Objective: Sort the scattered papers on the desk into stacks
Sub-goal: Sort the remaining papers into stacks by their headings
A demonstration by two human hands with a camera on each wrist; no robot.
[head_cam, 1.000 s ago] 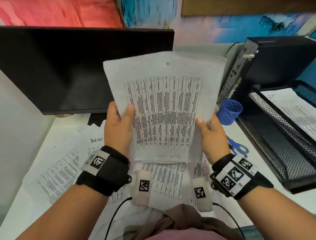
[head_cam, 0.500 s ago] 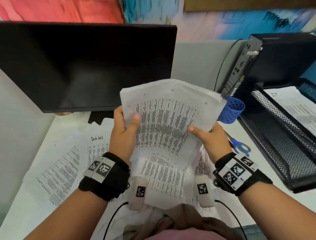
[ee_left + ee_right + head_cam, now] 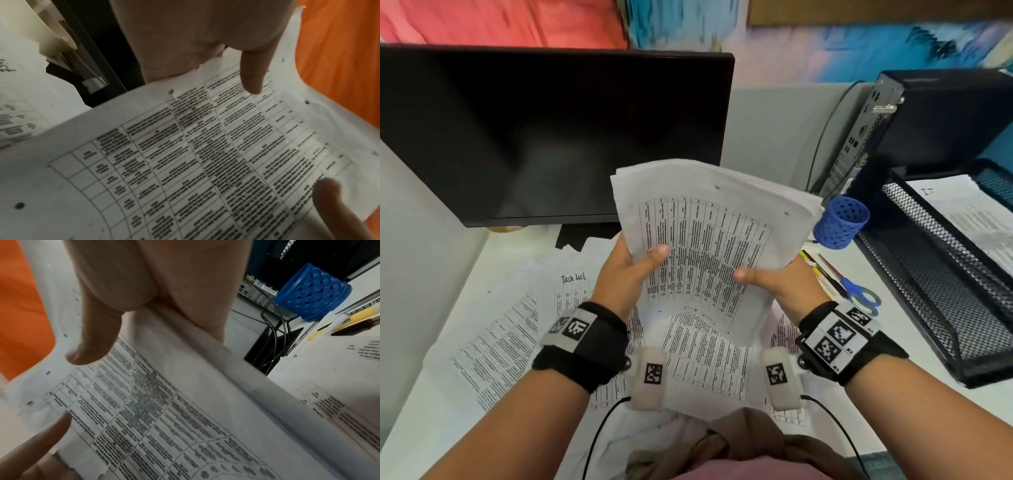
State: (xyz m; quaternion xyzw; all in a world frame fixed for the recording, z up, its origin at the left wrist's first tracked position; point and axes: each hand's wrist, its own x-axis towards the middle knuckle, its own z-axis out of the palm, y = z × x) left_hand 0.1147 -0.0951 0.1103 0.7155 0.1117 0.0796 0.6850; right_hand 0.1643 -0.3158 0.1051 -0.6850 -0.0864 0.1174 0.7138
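Observation:
A bundle of printed sheets (image 3: 709,240) with a table of text is held above the desk, tilted away from me. My left hand (image 3: 630,270) grips its left edge, thumb on top. My right hand (image 3: 767,279) grips its right edge, thumb lying across the print. In the left wrist view the bundle of sheets (image 3: 205,154) fills the frame under the left thumb (image 3: 252,71). In the right wrist view the bundle (image 3: 164,402) shows its thick edge below the right thumb (image 3: 92,344). More loose papers (image 3: 496,342) lie scattered on the desk under the hands.
A black monitor (image 3: 544,137) stands at the back left. A blue pen cup (image 3: 840,222) lies on its side beside scissors (image 3: 859,294) and pens. A black mesh tray (image 3: 941,274) with papers and a black computer case (image 3: 928,120) sit at the right.
The bundle has come down from upright in front of the monitor and now tilts back lower over the desk. Both hands keep their grip on its edges.

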